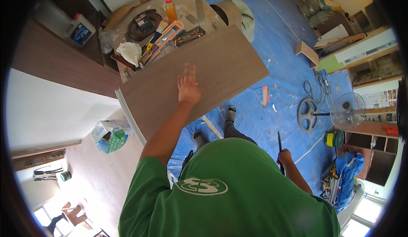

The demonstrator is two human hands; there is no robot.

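Shirt point(238, 190): green, pale oval print on the front, nearest of all.
Right hand point(285, 157): closed round a thin dark stick point(279, 140), held over the blue sheet point(272, 37), well apart from the board.
Sandals point(230, 114): dark, planted on the blue sheet near the board's near edge.
Left hand point(188, 85): laid palm down on the board point(225, 63), fingers slightly apart, gripping nothing.
Board: brown, long and flat; set slantwise across the near part of the tabletop point(183, 8), right end out over the blue sheet, pale strip point(129, 116) at the left end.
Printed bag point(111, 137): crumpled, left of the pale strip.
Tools: orange-and-grey one point(163, 41) and dark, orange-trimmed one point(190, 37), just beyond the board's far edge; paintbrush point(161, 26) beside the first.
White bundle point(129, 53): crumpled, near the board's far left corner.
Black device point(143, 22): lying by a dark coil point(136, 34).
Bottle point(171, 11): red-capped, orange inside, behind the tools.
Jug point(80, 31): white, red-capped, left of the tabletop.
Fan point(347, 111): far right, round grey base point(307, 114) on the blue sheet.
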